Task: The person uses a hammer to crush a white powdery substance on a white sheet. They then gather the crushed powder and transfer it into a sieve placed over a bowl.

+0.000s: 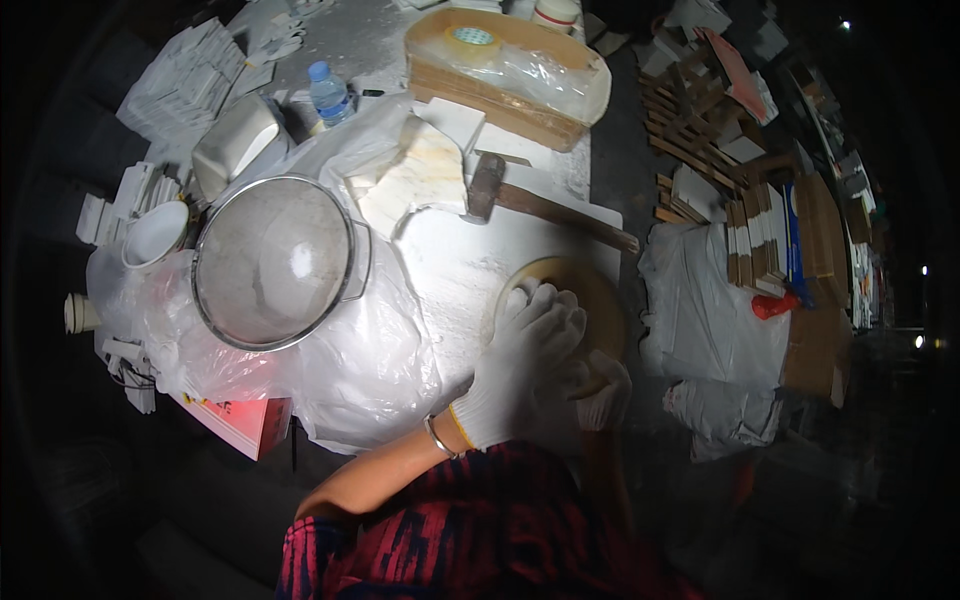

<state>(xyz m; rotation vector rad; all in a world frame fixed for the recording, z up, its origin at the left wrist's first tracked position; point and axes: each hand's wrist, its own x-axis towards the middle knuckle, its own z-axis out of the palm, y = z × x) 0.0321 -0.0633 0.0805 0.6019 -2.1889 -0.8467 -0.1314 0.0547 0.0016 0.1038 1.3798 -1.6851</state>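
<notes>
My left hand [515, 360], in a white knitted glove, reaches over a round tan bowl [612, 300] at the near right of the work table. Its fingers are bent in a closed grip above the bowl's inside, and whatever they hold is hidden. My right hand [606, 396], also gloved, is in dim light at the bowl's near right rim, with its fingers closed on that edge. Beyond the bowl, a hammer [487, 188] with a wooden handle lies across a white powdery board [450, 290]. Beside the hammer head rests a broken slab of pale veined stone [415, 180].
A large metal sieve [280, 265] sits left on clear plastic sheeting [375, 375]. Behind are a water bottle [330, 95], a metal container [235, 150] and a cardboard box [490, 95] with a tape roll. A white bowl [157, 235] stands far left; cartons [815, 240] stand right.
</notes>
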